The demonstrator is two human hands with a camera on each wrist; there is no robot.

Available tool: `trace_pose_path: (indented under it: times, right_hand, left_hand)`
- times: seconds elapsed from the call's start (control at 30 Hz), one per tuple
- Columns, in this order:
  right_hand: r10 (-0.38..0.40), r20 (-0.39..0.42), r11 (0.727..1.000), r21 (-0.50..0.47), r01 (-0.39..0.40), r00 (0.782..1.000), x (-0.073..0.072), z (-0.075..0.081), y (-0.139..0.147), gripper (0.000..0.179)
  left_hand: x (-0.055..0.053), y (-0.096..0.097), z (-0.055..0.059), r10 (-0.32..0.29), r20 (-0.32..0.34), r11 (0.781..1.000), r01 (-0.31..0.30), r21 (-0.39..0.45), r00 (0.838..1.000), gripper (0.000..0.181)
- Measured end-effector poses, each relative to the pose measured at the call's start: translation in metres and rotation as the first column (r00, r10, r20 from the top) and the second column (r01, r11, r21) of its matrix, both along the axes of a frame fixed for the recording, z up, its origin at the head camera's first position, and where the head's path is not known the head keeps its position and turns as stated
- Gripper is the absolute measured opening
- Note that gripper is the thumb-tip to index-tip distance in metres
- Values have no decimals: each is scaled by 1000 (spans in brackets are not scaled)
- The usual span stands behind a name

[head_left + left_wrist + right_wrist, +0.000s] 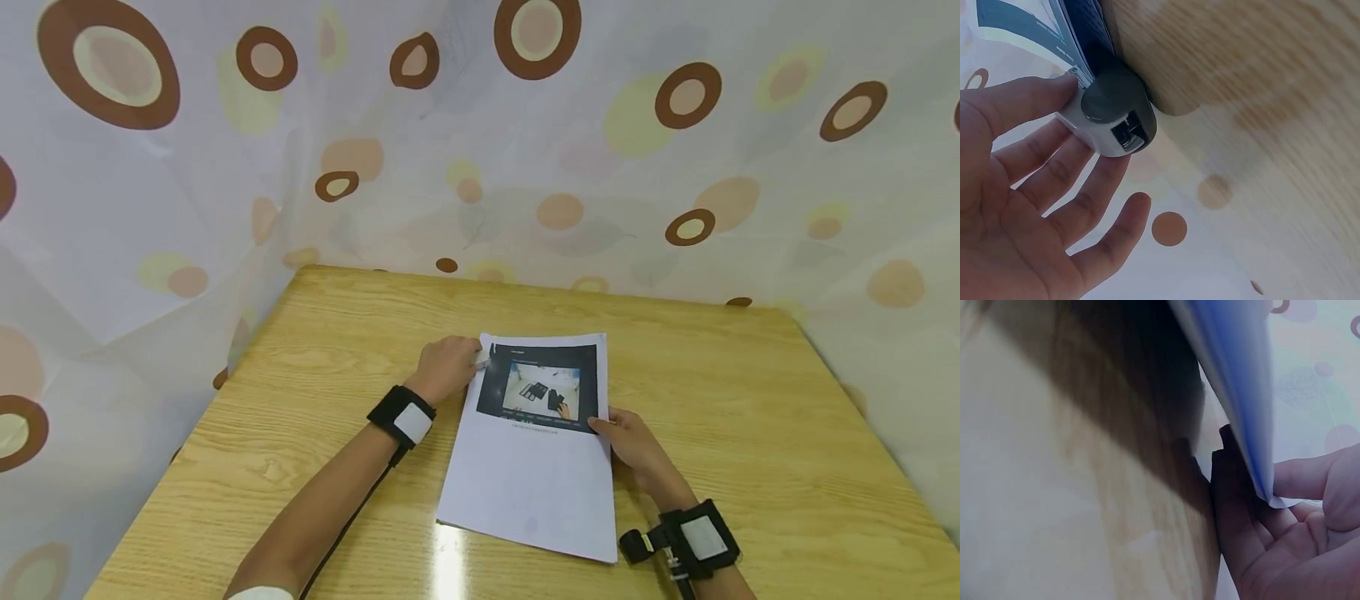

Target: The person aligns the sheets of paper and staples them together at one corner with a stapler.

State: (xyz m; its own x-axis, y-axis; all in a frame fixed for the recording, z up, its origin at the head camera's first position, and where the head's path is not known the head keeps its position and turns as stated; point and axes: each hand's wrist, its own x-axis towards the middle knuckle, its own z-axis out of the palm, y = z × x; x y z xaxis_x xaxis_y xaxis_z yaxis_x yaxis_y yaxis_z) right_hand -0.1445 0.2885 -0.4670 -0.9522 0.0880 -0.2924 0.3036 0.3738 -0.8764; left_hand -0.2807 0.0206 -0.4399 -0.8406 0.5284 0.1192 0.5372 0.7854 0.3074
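A stack of white paper sheets (pixel 528 492), its top page printed with a dark-framed picture, is held over the wooden table. At its upper left edge my left hand (pixel 442 367) grips a small white and dark grey stapler (pixel 1116 112). In the left wrist view, the thumb is on one side and fingers on the other, with the sheets' edge reaching into the stapler. My right hand (pixel 633 442) pinches the stack's right edge, thumb on top and fingers beneath. The right wrist view shows the sheets (pixel 1235 381) raised at that edge, above the tabletop.
The wooden table (pixel 750 417) extends around the papers on both sides. Behind it and at the sides hangs a pale sheet (pixel 480 167) with brown and yellow circles. Black straps (pixel 401 421) with cables are on both wrists.
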Motion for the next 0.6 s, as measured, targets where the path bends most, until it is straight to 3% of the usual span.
trace_pose_path:
  times: [0.23, 0.6]
  right_hand:
    - [2, -1, 1000, 10, -2, 1000, 1, 1, 0, 41]
    - [-5, -15, 1000, 13, 5, 1000, 0, 3, -1, 40]
  left_hand:
    - [-7, 1, -1, -23, -14, 1000, 23, 18, 1000, 19]
    - [-22, 3, 3, -54, -56, 998, 52, -33, 997, 21]
